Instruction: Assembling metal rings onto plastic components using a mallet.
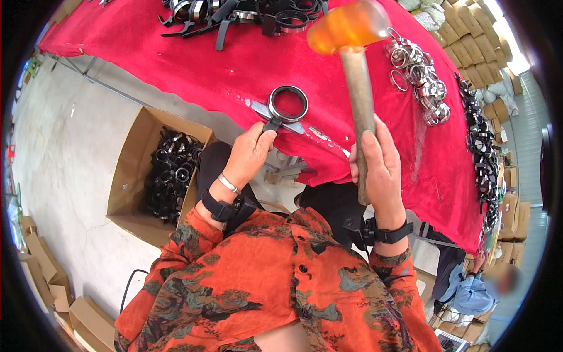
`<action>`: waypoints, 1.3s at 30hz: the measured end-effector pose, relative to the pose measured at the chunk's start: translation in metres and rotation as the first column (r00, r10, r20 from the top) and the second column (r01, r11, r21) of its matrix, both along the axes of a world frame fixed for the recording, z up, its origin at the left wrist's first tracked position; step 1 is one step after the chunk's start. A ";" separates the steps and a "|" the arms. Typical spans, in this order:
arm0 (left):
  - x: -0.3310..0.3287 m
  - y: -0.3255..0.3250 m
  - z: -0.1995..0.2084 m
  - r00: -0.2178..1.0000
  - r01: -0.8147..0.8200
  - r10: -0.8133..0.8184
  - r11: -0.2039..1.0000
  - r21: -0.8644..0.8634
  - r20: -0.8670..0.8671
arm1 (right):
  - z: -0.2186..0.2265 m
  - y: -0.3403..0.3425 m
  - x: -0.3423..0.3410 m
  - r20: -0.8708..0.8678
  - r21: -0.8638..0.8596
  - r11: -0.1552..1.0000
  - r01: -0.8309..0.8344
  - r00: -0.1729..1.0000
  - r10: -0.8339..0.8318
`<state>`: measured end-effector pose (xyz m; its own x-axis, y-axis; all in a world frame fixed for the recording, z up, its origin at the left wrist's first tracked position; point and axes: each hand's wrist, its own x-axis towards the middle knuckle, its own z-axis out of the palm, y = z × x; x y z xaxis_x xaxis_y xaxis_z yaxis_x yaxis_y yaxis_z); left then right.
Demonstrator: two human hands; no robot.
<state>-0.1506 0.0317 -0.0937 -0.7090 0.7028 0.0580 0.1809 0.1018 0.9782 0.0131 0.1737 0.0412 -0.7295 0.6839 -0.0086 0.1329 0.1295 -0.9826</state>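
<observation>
My left hand (pixel 250 154) pinches the short black handle of a round ring part (pixel 273 107), which has a black inner rim and a silver outer band. The ring lies at the near edge of a red-covered table (pixel 205 76), over a flat grey piece (pixel 295 127). In my right hand (pixel 380 161) is a mallet (pixel 356 88), gripped by its wooden handle. Its translucent amber head (pixel 346 28) is raised above the table, beyond and to the right of the ring, slightly blurred. Mallet and ring are apart.
Black ring parts with handles (pixel 240 16) are heaped at the far edge. Silver rings (pixel 431 88) lie to the right, with a row of black parts (pixel 484 152) past them. A cardboard box (pixel 129 170) of black parts stands at my left. Another person (pixel 472 293) is at lower right.
</observation>
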 end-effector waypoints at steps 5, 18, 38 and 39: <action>0.003 0.006 0.001 0.999 0.017 -0.018 1.000 0.023 0.029 | -0.040 0.016 0.012 0.259 0.043 0.997 -0.069 0.964 0.055; 0.000 0.005 -0.007 0.999 0.053 -0.053 0.999 -0.011 0.003 | -0.048 0.000 0.059 0.157 -0.170 0.981 0.091 0.985 -0.065; 0.004 0.009 -0.006 1.000 -0.009 0.009 0.999 0.052 0.007 | -0.053 -0.011 0.053 0.196 0.651 0.709 -0.270 0.963 0.186; 0.004 0.011 -0.006 1.000 -0.009 0.010 0.997 0.072 -0.006 | -0.053 -0.011 0.046 0.228 0.628 0.715 -0.306 0.952 0.206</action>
<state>-0.1467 0.0429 -0.0995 -0.7150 0.6900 0.1124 0.1865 0.0332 0.9819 0.0595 0.1629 -0.0120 -0.9029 0.3447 0.2567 0.1202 0.7760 -0.6192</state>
